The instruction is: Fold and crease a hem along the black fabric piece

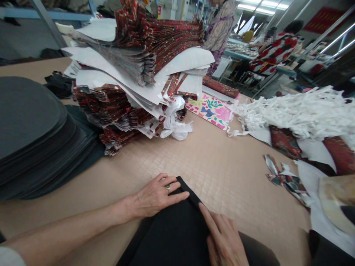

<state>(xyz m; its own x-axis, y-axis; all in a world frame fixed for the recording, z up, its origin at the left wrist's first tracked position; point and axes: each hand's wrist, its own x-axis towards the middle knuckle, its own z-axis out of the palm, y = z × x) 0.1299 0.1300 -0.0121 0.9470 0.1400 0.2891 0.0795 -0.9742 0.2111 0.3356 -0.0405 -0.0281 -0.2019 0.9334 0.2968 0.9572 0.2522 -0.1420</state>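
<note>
Your grip is released on both sides: your left hand lies flat, palm down, fingers spread on the top corner of the black fabric piece, and your right hand presses flat on the same piece just beside its right edge, fingers pointing up toward the corner. That piece lies on the tan bench right in front of you, its lower part cut off by the picture's bottom edge. Your right wrist is cut off there too; your left forearm runs in from the lower left. A ring sits on your left hand.

Left of you a stack of dark grey pieces is cropped by the edge. Behind it, a tall pile of red patterned cloth and white paper hides the bench's far side. White shredded strips lie at right, beside a floral printed piece. No writing is legible. Other people in the background are blurred.
</note>
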